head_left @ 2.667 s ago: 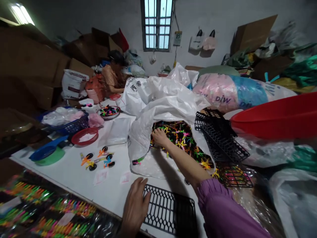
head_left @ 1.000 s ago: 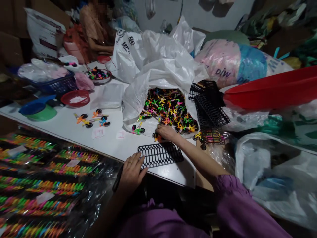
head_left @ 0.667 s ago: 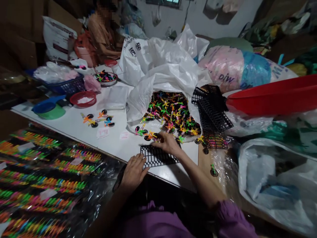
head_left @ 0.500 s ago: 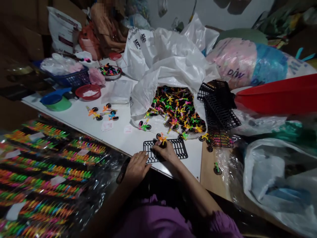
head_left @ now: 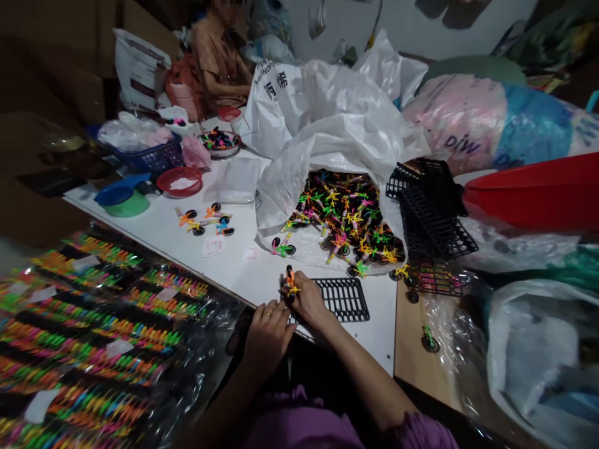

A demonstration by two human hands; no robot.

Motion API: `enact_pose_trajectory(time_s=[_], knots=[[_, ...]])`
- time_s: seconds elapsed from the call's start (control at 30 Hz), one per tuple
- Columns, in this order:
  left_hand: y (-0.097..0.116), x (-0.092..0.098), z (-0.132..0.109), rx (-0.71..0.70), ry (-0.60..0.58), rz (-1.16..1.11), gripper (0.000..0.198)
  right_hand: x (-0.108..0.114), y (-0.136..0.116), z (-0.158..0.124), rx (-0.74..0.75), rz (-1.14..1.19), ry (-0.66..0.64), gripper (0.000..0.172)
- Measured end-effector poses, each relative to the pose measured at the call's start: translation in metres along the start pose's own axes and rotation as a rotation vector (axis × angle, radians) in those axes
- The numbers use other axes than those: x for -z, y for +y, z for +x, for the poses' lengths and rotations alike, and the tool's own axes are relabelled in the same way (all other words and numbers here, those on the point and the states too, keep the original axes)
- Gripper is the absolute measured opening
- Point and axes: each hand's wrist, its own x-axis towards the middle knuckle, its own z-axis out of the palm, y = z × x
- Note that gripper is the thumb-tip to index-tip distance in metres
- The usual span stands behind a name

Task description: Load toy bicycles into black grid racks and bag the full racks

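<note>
My right hand (head_left: pixel 309 304) is closed on a small toy bicycle (head_left: pixel 291 280) with orange and yellow parts and dark wheels. It holds the toy upright over the left end of a black plastic grid tray (head_left: pixel 344 299), which lies by the table's front edge. My left hand (head_left: pixel 270 325) lies flat at the tray's near left corner, its fingers stretched out and partly over the corner. Just beyond, a large white sack (head_left: pixel 322 140) lies open, full of colourful toy bicycles (head_left: pixel 346 215). The right hand and wrist hide the tray's left part.
More black trays (head_left: pixel 433 215) are piled right of the sack. Loose toy bicycles (head_left: pixel 203 219), a red basket (head_left: pixel 180 181) and a green-and-blue scoop (head_left: pixel 124 198) stand on the left. Packed rows of toys (head_left: pixel 93 337) fill the lower left. Another person (head_left: pixel 219 59) sits behind.
My right hand has moved the toy bicycle left, to the tray's left end, and the toy now stands more upright. My left hand stays at the corner. The whole view has shifted slightly.
</note>
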Motion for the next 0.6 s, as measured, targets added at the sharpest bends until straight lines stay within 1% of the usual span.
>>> enact_pose_trajectory(time_s=[0.07, 0.13, 0.2, 0.27, 0.3, 0.33, 0.4, 0.47, 0.53, 0.6], knots=[[-0.002, -0.001, 0.001, 0.003, 0.003, 0.004, 0.025, -0.001, -0.002, 0.002, 0.005, -0.086, -0.017, 0.015], [-0.007, -0.001, 0.001, 0.006, 0.031, 0.004, 0.024, 0.001, -0.002, 0.008, 0.029, -0.115, -0.039, 0.016], [-0.013, -0.001, -0.001, -0.001, 0.049, -0.006, 0.022, 0.009, 0.003, 0.018, 0.086, -0.054, -0.143, 0.015], [-0.020, 0.001, -0.006, -0.013, 0.027, -0.020, 0.020, 0.024, 0.010, 0.034, 0.155, 0.024, -0.276, 0.016], [-0.022, 0.002, -0.008, -0.013, 0.011, -0.022, 0.019, 0.033, 0.013, 0.046, 0.182, 0.027, -0.310, 0.017], [-0.024, 0.004, -0.010, -0.010, -0.004, -0.021, 0.019, 0.041, 0.015, 0.058, 0.197, -0.008, -0.301, 0.020], [-0.028, 0.005, -0.013, -0.012, -0.017, -0.015, 0.019, 0.053, 0.015, 0.086, 0.184, -0.176, -0.170, 0.026], [-0.030, 0.006, -0.014, -0.030, -0.015, -0.018, 0.020, 0.058, 0.012, 0.110, 0.166, -0.286, -0.105, 0.026], [-0.033, 0.006, -0.013, -0.045, -0.009, -0.038, 0.020, 0.058, 0.011, 0.121, 0.154, -0.321, -0.108, 0.021], [-0.035, 0.006, -0.009, -0.023, -0.002, -0.062, 0.020, 0.057, 0.012, 0.115, 0.127, -0.293, -0.086, 0.015]])
